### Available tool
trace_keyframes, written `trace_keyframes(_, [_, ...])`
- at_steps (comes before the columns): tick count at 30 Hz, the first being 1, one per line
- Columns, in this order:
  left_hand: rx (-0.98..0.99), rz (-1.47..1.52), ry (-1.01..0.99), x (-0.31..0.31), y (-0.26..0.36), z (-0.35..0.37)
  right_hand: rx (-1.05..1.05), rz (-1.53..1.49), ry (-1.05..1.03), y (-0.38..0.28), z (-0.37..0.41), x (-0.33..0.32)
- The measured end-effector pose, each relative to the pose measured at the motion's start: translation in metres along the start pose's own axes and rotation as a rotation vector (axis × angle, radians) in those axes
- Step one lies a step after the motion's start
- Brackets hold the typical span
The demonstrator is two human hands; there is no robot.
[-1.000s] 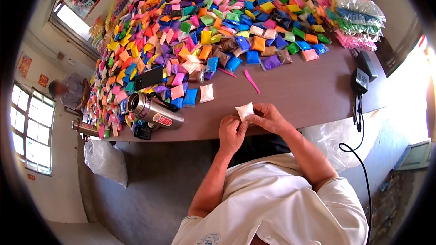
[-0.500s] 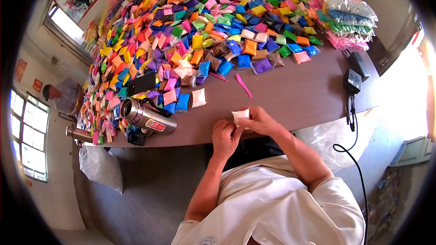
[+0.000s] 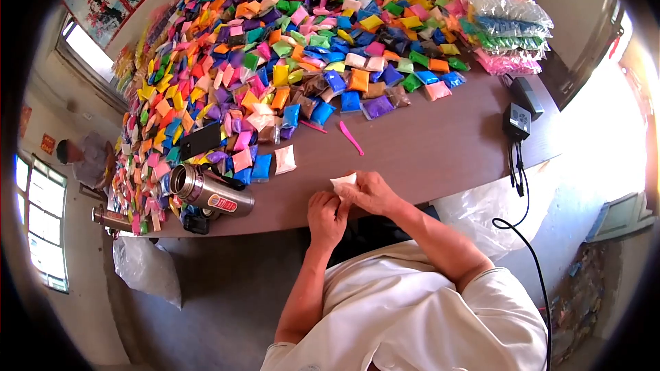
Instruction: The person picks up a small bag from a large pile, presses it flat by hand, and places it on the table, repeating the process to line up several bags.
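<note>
Close to the table's front edge, my right hand point(image 3: 372, 194) is closed on a small whitish clear-wrapped packet point(image 3: 343, 181), thumb pressed on its near side. Against it sits my left hand point(image 3: 326, 217), fingers curled and pinched at the packet's lower edge; the exact grip is partly hidden. A similar pale packet point(image 3: 284, 159) lies flat on the table beyond my left hand. Farther up are a bright pink plastic knife-like tool point(image 3: 351, 139) and a second pink piece point(image 3: 313, 126) beside the heap.
A large heap of colourful packets point(image 3: 275, 48) covers the back and left of the brown table point(image 3: 426, 144). At left lie a steel flask point(image 3: 213, 191) and a black phone point(image 3: 200, 141). Bagged stacks point(image 3: 512, 34) and a black power adapter point(image 3: 516, 121) stand right. Another person point(image 3: 89, 158) is at far left.
The view has shifted slightly, so the table's things appear farther left. My hands stay together at the packet, which now looks more tilted and narrower above my fingers.
</note>
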State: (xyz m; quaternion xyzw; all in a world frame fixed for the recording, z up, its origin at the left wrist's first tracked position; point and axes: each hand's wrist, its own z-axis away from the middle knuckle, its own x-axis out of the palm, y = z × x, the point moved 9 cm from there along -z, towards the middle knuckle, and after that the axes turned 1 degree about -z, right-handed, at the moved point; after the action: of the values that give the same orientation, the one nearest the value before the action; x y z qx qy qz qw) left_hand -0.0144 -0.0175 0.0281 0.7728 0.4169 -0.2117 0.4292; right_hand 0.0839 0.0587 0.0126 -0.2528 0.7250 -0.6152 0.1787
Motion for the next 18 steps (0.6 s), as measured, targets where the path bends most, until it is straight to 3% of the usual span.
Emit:
trace_keyframes(2, [-0.003,0.014,0.003,-0.001,0.002,0.000,-0.054,0.238,0.033,-0.007,-0.001,-0.001])
trace_keyframes(4, [0.036,-0.010,0.020,-0.004,0.008,-0.003,-0.038,0.266,0.019,-0.005,-0.002,-0.003])
trace_keyframes(7, [0.072,-0.035,0.039,-0.007,0.013,-0.004,-0.080,0.206,-0.034,0.001,0.000,0.000])
trace_keyframes(10, [0.038,-0.010,0.059,-0.006,0.007,0.000,-0.058,0.013,0.043,0.002,0.000,-0.008])
trace_keyframes(13, [0.007,0.003,0.076,-0.008,0.005,-0.001,0.386,-0.454,0.145,0.034,-0.004,-0.025])
trace_keyframes(18, [0.030,-0.006,0.104,-0.010,0.009,-0.003,0.460,-0.363,0.199,0.026,-0.022,-0.022])
